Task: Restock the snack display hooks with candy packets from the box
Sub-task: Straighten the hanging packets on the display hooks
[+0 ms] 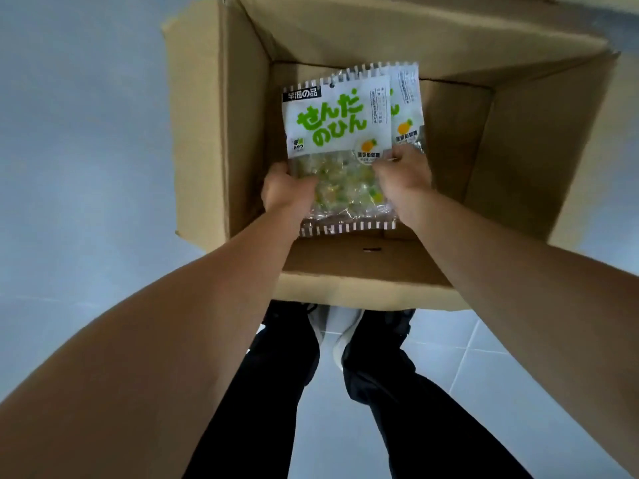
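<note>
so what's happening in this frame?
A person stands over an open cardboard box on the floor, both arms reaching in. The left hand and right hand grip a small stack of candy packets by their lower, clear part. At least two packets overlap. No display hooks are in view, so nothing is hung yet.

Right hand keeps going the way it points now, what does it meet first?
Right hand points down into the cardboard box, already gripping the candy packets. Past them, probably the box's far inner wall or floor; depth is unclear.
</note>
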A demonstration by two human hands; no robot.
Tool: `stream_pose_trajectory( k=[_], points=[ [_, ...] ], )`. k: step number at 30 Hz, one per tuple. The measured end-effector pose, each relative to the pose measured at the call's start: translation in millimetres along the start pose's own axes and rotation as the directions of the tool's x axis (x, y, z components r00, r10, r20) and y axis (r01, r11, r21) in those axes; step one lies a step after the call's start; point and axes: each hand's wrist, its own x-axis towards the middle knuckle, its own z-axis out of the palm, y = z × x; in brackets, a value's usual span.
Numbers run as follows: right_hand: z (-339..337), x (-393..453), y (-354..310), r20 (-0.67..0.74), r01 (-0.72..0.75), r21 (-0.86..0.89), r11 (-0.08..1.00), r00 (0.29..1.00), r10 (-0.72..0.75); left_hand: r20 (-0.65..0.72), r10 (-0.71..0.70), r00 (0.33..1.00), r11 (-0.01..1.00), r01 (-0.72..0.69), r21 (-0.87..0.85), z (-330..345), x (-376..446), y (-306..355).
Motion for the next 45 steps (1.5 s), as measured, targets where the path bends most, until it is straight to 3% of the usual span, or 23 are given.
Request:
stream_pose_trajectory(
  k=[3,10,19,24,28,36,41,45],
  points=[
    [-29.7,-33.8,-2.4,-0.053,-0.019,0.085,0.996,0.998,0.023,0.011,0.003,1.000,0.998,-0.003,-0.059,-15.6,-39.9,6.4],
    [-129.5,-164.2,-28.0,-0.003,-0.046,0.203,0.978,0.999,0.048,0.114,0.093,0.989,0.987,-0.077,-0.138,-75.8,-180.7,47.6],
    [-279.2,-390.8,-92.0,-0.050,0.088,0.304,0.948,0.996,-0.076,0.122,0.289,0.950,0.941,-0.258,-0.219,-187.0,-431.8,111.8],
    [-324.8,-492.6,-94.0,-0.118,0.172,0.404,0.899,0.984,-0.135,0.141,0.428,0.893,0.886,-0.383,-0.260,-239.3,-527.5,121.0],
    [-358.0,-572.9,-92.9,-0.205,0.300,0.473,0.828,0.952,-0.227,0.177,0.558,0.811,0.815,-0.496,-0.298,-278.9,-597.0,123.7],
    [-446.9,-708.5,-99.9,-0.396,0.572,0.456,0.682,0.816,-0.420,0.231,0.798,0.557,0.603,-0.738,-0.303,-330.1,-736.4,150.6],
    [-517.5,-768.7,-89.0,-0.471,0.670,0.459,0.583,0.740,-0.479,0.239,0.888,0.392,0.456,-0.816,-0.355,-331.1,-821.8,176.3],
    [-579.2,-805.4,-77.4,-0.502,0.737,0.458,0.498,0.676,-0.539,0.157,0.946,0.282,0.323,-0.837,-0.442,-309.8,-888.2,189.6]
  ],
)
